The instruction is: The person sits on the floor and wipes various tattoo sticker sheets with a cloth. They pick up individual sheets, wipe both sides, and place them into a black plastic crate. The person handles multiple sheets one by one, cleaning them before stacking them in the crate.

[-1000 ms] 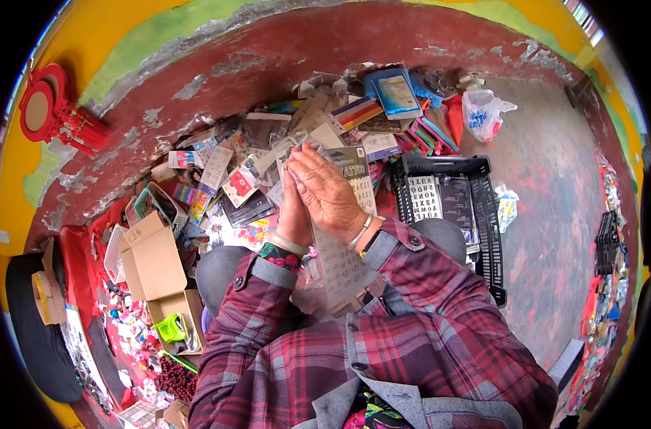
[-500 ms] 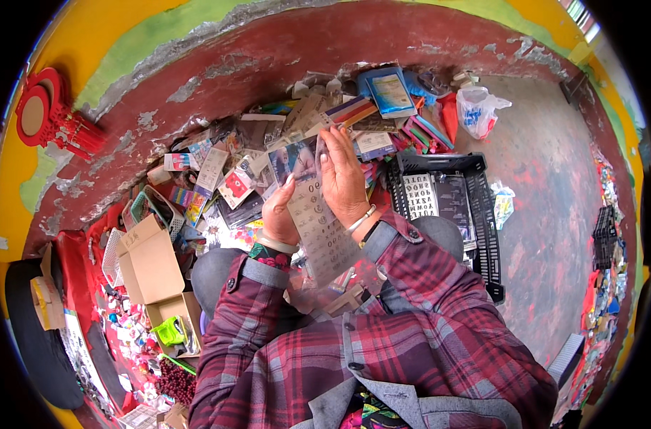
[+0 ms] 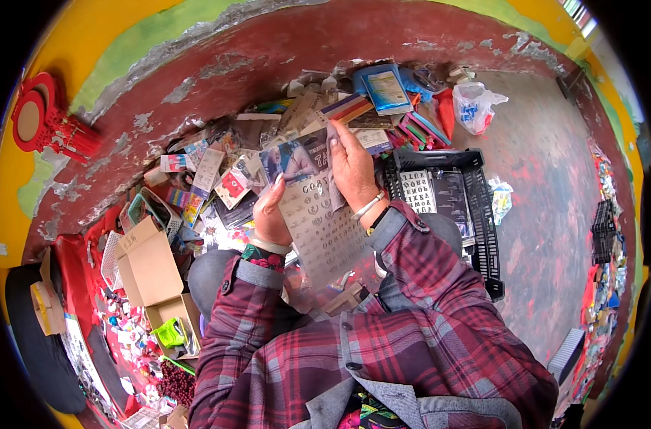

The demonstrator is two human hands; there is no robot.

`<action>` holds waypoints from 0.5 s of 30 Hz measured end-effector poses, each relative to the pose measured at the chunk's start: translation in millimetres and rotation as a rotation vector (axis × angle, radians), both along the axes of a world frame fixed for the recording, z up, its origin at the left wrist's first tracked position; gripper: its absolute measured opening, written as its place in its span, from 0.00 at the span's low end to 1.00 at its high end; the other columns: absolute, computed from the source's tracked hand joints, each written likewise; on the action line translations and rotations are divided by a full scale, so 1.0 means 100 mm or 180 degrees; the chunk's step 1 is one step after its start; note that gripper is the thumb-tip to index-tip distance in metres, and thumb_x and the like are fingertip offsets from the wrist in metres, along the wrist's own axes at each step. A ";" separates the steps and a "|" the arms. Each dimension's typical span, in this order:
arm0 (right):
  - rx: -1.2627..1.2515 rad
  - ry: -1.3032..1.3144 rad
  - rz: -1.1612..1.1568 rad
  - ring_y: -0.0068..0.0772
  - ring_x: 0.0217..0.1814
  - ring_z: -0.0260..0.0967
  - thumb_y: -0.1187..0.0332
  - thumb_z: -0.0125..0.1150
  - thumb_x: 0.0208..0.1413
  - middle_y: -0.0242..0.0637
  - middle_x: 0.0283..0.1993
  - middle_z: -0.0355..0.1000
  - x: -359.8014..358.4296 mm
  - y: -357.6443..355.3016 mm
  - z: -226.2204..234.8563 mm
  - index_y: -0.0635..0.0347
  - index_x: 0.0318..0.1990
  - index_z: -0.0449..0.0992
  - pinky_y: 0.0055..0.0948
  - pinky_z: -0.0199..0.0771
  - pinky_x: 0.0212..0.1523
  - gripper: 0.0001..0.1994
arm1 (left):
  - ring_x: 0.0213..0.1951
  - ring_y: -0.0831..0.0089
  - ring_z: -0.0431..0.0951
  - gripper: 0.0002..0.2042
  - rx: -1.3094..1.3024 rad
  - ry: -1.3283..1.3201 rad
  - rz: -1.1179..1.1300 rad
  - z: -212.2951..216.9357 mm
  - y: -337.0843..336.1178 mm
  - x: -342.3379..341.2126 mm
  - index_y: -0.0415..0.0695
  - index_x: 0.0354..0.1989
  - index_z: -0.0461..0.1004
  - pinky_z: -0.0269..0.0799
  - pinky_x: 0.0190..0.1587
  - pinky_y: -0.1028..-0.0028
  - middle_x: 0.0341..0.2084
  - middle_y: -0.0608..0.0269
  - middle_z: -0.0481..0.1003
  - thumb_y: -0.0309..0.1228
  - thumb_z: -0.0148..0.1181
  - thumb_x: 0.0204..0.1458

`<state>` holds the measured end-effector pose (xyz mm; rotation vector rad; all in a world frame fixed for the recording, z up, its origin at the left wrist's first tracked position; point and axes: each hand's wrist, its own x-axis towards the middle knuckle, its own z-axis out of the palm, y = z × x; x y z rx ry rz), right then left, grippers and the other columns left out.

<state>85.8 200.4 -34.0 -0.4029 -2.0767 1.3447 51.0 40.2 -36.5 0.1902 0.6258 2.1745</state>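
Note:
Between my hands is a clear packet (image 3: 324, 232) holding a sheet with rows of small dark printed marks, perhaps temporary tattoos. A dark header with a photo runs across its far end. My right hand (image 3: 353, 171) is closed on the packet's far right edge, which bends up under the fingers. At the left edge, my left hand (image 3: 271, 216) has its thumb raised and its fingers curled at the packet's side; part of them is hidden. The packet lies tilted above my lap. To the right, a black plastic crate (image 3: 491, 236) contains dark sheets and a white letter sheet (image 3: 417, 191).
Loose packets and cards are heaped along the peeling red wall (image 3: 282, 53). An open cardboard box (image 3: 150, 264) and a green basket (image 3: 154, 204) stand left. A white plastic bag (image 3: 474, 107) sits on the floor at the far right.
My hands have moved slightly apart, and the packet is spread wider, so more of its header photo and printed rows shows. The right edge now bends upward in my right hand.

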 end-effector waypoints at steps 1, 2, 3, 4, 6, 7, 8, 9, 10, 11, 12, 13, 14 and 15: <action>0.0145 0.0213 -0.0055 0.50 0.60 0.60 0.73 0.48 0.56 0.49 0.54 0.66 0.01 -0.05 0.02 0.63 0.53 0.67 0.39 0.60 0.59 0.16 | 0.52 0.57 0.70 0.22 0.0052 -0.0065 -0.0079 0.00 0.00 -0.01 0.39 0.58 0.60 0.64 0.55 0.60 0.52 0.52 0.68 0.38 0.43 0.58; 0.0612 0.0420 0.0001 0.50 0.61 0.59 0.73 0.48 0.56 0.48 0.54 0.66 0.03 -0.09 0.03 0.63 0.53 0.68 0.38 0.60 0.59 0.16 | 0.52 0.58 0.70 0.21 0.0105 -0.0130 -0.0159 -0.01 -0.01 -0.03 0.39 0.58 0.60 0.64 0.55 0.60 0.52 0.52 0.68 0.38 0.43 0.58; 0.1076 0.0627 0.0065 0.49 0.61 0.59 0.73 0.48 0.56 0.47 0.55 0.66 0.05 -0.13 0.04 0.62 0.53 0.68 0.37 0.59 0.59 0.17 | 0.52 0.59 0.70 0.21 0.0154 -0.0195 -0.0231 -0.03 -0.02 -0.04 0.39 0.57 0.61 0.64 0.55 0.61 0.52 0.52 0.68 0.37 0.43 0.59; 0.1540 0.0834 0.0129 0.48 0.61 0.59 0.73 0.48 0.56 0.47 0.55 0.66 0.07 -0.18 0.05 0.62 0.54 0.68 0.37 0.59 0.59 0.17 | 0.52 0.59 0.70 0.21 0.0139 -0.0184 -0.0149 -0.06 -0.03 -0.06 0.39 0.57 0.60 0.64 0.55 0.62 0.52 0.53 0.68 0.37 0.43 0.59; 0.1915 0.0901 0.0583 0.45 0.64 0.56 0.72 0.50 0.55 0.44 0.58 0.64 0.12 -0.27 0.09 0.60 0.55 0.68 0.39 0.55 0.61 0.18 | 0.52 0.61 0.70 0.21 0.0105 -0.0168 0.0012 -0.11 -0.02 -0.08 0.39 0.58 0.60 0.65 0.54 0.63 0.52 0.54 0.67 0.37 0.42 0.59; 0.2145 0.0832 0.0699 0.45 0.65 0.55 0.73 0.51 0.55 0.43 0.59 0.64 0.15 -0.29 0.13 0.61 0.55 0.68 0.39 0.55 0.61 0.19 | 0.51 0.62 0.71 0.20 0.0069 -0.0229 0.0034 -0.10 -0.01 -0.06 0.39 0.57 0.61 0.65 0.54 0.63 0.51 0.54 0.68 0.37 0.42 0.59; 0.2375 0.0760 0.0815 0.45 0.66 0.54 0.73 0.52 0.54 0.43 0.59 0.63 0.16 -0.31 0.16 0.61 0.55 0.68 0.40 0.55 0.61 0.19 | 0.50 0.62 0.71 0.19 0.0033 -0.0291 0.0055 -0.08 0.01 -0.02 0.38 0.56 0.62 0.66 0.53 0.64 0.50 0.54 0.69 0.37 0.43 0.59; 0.2339 0.0752 0.0698 0.46 0.65 0.55 0.71 0.53 0.54 0.42 0.59 0.63 0.15 -0.30 0.18 0.59 0.55 0.68 0.43 0.52 0.62 0.20 | 0.48 0.63 0.72 0.19 0.0002 -0.0353 0.0060 -0.07 0.03 0.01 0.38 0.55 0.63 0.66 0.52 0.65 0.49 0.54 0.70 0.37 0.43 0.60; 0.2268 0.0700 0.0503 0.46 0.65 0.55 0.70 0.53 0.54 0.42 0.59 0.64 0.14 -0.28 0.21 0.59 0.55 0.68 0.43 0.52 0.62 0.19 | 0.47 0.63 0.73 0.18 -0.0136 -0.0232 -0.0004 -0.15 -0.01 -0.01 0.38 0.53 0.64 0.67 0.51 0.65 0.47 0.54 0.71 0.37 0.43 0.59; 0.2195 0.0648 0.0310 0.47 0.65 0.55 0.70 0.53 0.54 0.42 0.59 0.64 0.13 -0.25 0.23 0.58 0.55 0.68 0.43 0.52 0.62 0.19 | 0.46 0.62 0.73 0.18 -0.0274 -0.0112 -0.0065 -0.31 -0.08 -0.07 0.39 0.52 0.65 0.68 0.51 0.65 0.46 0.54 0.72 0.37 0.44 0.59; 0.2129 0.0591 0.0113 0.47 0.64 0.55 0.70 0.52 0.54 0.42 0.58 0.64 0.11 -0.20 0.24 0.57 0.55 0.68 0.43 0.52 0.62 0.19 | 0.45 0.62 0.74 0.17 -0.0404 0.0007 -0.0134 -0.41 -0.10 -0.10 0.39 0.51 0.66 0.68 0.50 0.65 0.44 0.54 0.72 0.38 0.44 0.59; 0.1964 0.0702 -0.0148 0.46 0.61 0.60 0.66 0.52 0.55 0.44 0.55 0.66 0.03 -0.09 0.17 0.57 0.52 0.70 0.41 0.57 0.58 0.17 | 0.44 0.62 0.74 0.17 -0.0379 0.0027 -0.0114 -0.29 -0.08 -0.08 0.39 0.50 0.66 0.69 0.49 0.65 0.43 0.54 0.73 0.38 0.44 0.59; 0.1447 0.0526 -0.0119 0.46 0.57 0.62 0.66 0.52 0.55 0.45 0.52 0.68 0.01 0.00 0.12 0.58 0.51 0.70 0.40 0.60 0.55 0.16 | 0.43 0.62 0.75 0.17 -0.0353 0.0046 -0.0092 -0.16 -0.08 -0.05 0.39 0.49 0.67 0.69 0.48 0.65 0.42 0.54 0.73 0.38 0.44 0.59; 0.0918 0.0359 -0.0057 0.47 0.54 0.65 0.66 0.51 0.55 0.45 0.49 0.70 0.00 0.04 0.09 0.59 0.50 0.70 0.39 0.63 0.53 0.15 | 0.42 0.62 0.75 0.17 -0.0337 0.0063 -0.0034 -0.07 -0.10 -0.03 0.39 0.48 0.67 0.69 0.48 0.64 0.41 0.53 0.74 0.38 0.45 0.59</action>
